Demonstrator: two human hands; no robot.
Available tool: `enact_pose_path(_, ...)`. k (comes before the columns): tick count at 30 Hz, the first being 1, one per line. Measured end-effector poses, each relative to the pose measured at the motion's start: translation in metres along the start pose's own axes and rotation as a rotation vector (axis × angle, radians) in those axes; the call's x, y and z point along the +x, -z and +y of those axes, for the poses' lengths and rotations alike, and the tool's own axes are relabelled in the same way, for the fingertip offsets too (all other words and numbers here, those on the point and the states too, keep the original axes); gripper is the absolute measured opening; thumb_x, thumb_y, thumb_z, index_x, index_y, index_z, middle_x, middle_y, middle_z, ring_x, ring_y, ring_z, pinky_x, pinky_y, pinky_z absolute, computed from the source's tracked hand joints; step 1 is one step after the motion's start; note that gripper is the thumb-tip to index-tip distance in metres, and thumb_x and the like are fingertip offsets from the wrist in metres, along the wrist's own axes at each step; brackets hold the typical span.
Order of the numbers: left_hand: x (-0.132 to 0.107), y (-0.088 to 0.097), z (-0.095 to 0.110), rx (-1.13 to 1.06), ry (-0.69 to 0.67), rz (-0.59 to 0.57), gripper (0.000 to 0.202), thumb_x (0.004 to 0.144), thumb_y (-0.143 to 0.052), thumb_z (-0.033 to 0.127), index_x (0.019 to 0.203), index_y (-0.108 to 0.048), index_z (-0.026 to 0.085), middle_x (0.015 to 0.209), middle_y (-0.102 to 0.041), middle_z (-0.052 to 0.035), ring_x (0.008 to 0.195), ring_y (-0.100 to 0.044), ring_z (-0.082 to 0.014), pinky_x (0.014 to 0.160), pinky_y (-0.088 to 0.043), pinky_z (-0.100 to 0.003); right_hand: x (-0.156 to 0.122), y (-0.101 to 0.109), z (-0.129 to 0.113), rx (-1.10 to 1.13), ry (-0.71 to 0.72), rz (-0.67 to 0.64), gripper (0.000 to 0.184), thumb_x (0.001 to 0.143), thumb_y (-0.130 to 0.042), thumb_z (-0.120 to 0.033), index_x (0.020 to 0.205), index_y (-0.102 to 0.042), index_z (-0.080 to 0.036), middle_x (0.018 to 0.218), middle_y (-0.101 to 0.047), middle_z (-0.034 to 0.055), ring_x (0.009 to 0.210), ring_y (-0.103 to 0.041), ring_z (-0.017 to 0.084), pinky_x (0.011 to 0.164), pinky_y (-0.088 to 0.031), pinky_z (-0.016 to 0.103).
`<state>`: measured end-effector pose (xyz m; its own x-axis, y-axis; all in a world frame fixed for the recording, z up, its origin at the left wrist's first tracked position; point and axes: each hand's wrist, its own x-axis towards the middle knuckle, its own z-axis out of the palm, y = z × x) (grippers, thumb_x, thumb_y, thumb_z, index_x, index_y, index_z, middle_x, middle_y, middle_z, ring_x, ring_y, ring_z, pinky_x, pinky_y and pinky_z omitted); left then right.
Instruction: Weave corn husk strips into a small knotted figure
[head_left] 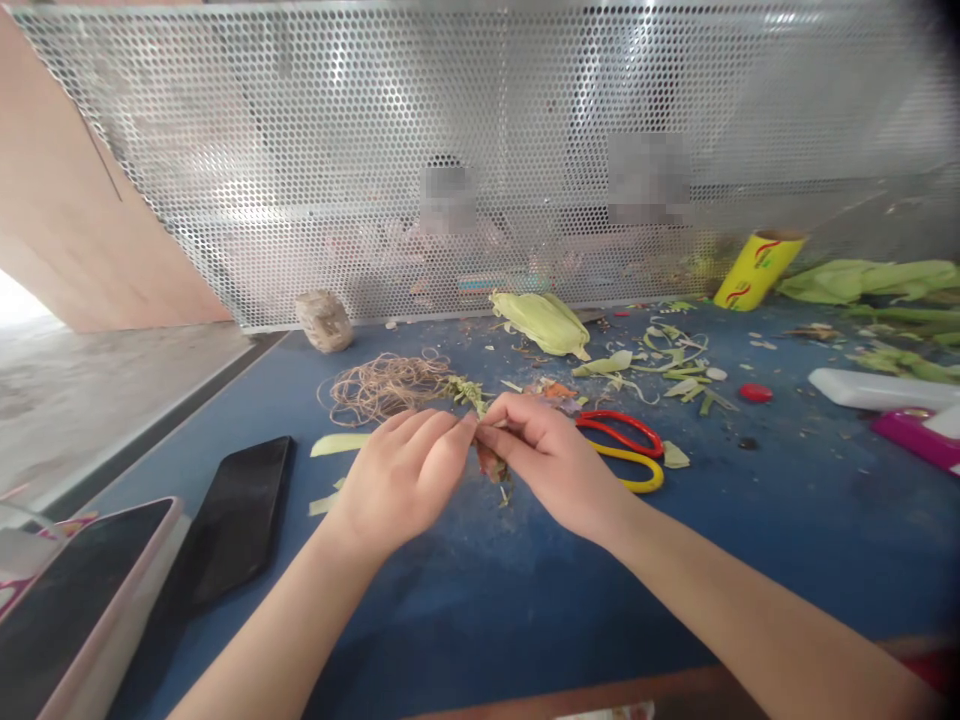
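Both hands meet at the middle of the blue table, their fingers pinched together. Between thumb and fingers, my left hand (405, 475) grips a small green sprig (466, 392), whose bumpy top points away from me. My right hand (551, 455) pinches the same sprig where the fingertips meet; most of its stem is hidden. Brownish, dried-looking scraps (491, 463) show just below the fingertips. Beside my right hand lie scissors (626, 432) with one red and one yellow handle, the blades hidden. A loose tangle of brown twine (386, 388) lies beyond my left hand.
A green corn husk (544, 322) lies near the perforated metal screen (322, 120), with people blurred behind it. Husk scraps (679, 365), a yellow roll (761, 270) and a red cap (755, 393) are at right. A black phone (240, 520) and a pink-edged phone (82, 600) lie left.
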<state>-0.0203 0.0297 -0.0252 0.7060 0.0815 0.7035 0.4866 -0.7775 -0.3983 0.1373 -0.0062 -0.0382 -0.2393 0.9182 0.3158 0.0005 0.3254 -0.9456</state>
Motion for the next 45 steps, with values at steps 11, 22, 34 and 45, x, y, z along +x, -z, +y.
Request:
enact_pose_path(11, -0.005, 0.003, 0.003, -0.008, 0.119, -0.064, 0.009, 0.082, -0.038, 0.013, 0.085, -0.044, 0.018, 0.052, -0.057, 0.0022, 0.04, -0.054, -0.0121, 0.039, -0.036, -0.021, 0.0, 0.011, -0.011, -0.329, 0.016, -0.045, 0.019, 0.087, -0.044, -0.026, 0.071, -0.052, -0.019, 0.069, -0.058, -0.001, 0.067, -0.055, 0.012, 0.065, -0.043, 0.024)
enact_pose_path(22, 0.003, 0.008, 0.017, -0.388, 0.615, -0.293, 0.007, 0.079, -0.04, 0.018, 0.075, -0.037, 0.022, 0.047, -0.045, 0.0089, 0.037, -0.045, -0.0095, 0.042, -0.035, -0.018, -0.008, 0.027, -0.018, -1.22, 0.528, -0.074, 0.017, 0.085, -0.044, -0.007, 0.08, -0.056, -0.018, 0.081, -0.067, 0.0029, 0.113, -0.048, 0.022, 0.088, -0.032, 0.037)
enact_pose_path(34, 0.009, 0.008, 0.021, -0.616, 0.921, -0.297, 0.013, 0.077, -0.041, 0.016, 0.068, -0.034, 0.022, 0.046, -0.047, 0.0097, 0.042, -0.046, -0.0081, 0.046, -0.035, -0.017, -0.011, 0.027, -0.014, -1.579, 1.031, 0.043, 0.015, 0.083, -0.05, -0.011, 0.077, -0.06, -0.019, 0.077, -0.065, 0.0006, 0.105, -0.053, 0.025, 0.084, -0.039, 0.043)
enact_pose_path(45, -0.004, 0.01, 0.014, -0.279, 0.316, -0.091, 0.011, 0.078, -0.037, 0.01, 0.082, -0.041, 0.019, 0.05, -0.053, 0.0051, 0.037, -0.051, -0.0099, 0.038, -0.038, -0.018, -0.003, 0.027, -0.015, -0.488, 0.324, 0.015, 0.011, 0.081, -0.057, -0.023, 0.083, -0.068, -0.022, 0.094, -0.069, 0.0027, 0.095, -0.06, 0.017, 0.085, -0.045, 0.033)
